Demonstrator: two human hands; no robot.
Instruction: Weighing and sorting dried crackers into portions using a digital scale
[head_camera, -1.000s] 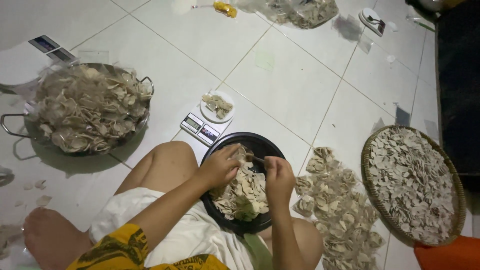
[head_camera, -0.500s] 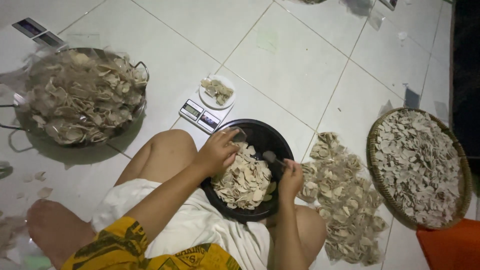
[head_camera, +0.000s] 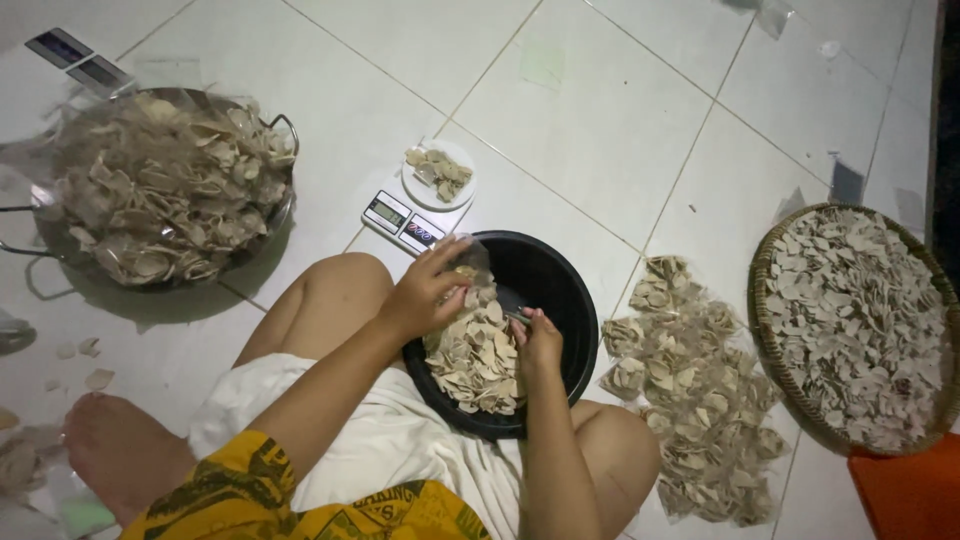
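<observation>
Black basin (head_camera: 540, 275) between the seated person's knees, half filled with pale chips (head_camera: 475, 355), left hand (head_camera: 425, 290) at its near-left rim pinching a clear plastic bag (head_camera: 470, 258), right hand (head_camera: 538, 340) over the chips closed on a small scoop, mostly hidden, kitchen scale (head_camera: 405, 220) just beyond the basin, round woven tray (head_camera: 855, 325) to its right, cut off by the frame edge.

We cannot read the display of the small white digital kitchen scale (head_camera: 411, 220). The round woven tray of pale chips (head_camera: 856, 322) is cut by the right edge. The right hand (head_camera: 539, 341) hides whatever it grips; the orange object (head_camera: 915, 494) is cropped at the corner.
</observation>
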